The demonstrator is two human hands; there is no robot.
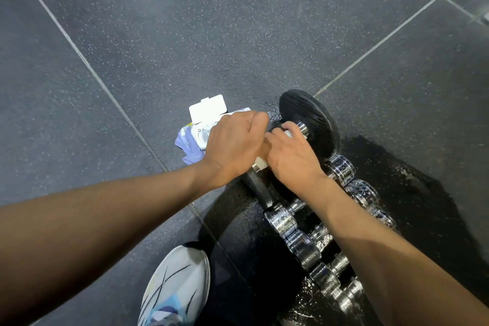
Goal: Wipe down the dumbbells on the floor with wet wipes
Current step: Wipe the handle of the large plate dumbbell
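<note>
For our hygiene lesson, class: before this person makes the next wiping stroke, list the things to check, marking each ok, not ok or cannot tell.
1. Wet wipe wrapped on the handle of the black-plate dumbbell: ok.
2. Left hand gripping the handle: ok.
3. Right hand curled over the wipe: ok.
4. Wipes pack beside the left hand, lid open: ok.
5. Chrome dumbbells already wiped: cannot tell.
6. Shoe apart from the dumbbells: ok.

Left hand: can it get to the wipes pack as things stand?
Probably yes. The wipes pack lies on the floor right beside the left hand, with its lid flipped open and nothing between them. But that hand grips the black dumbbell by its handle, so it would have to let go first.
</note>
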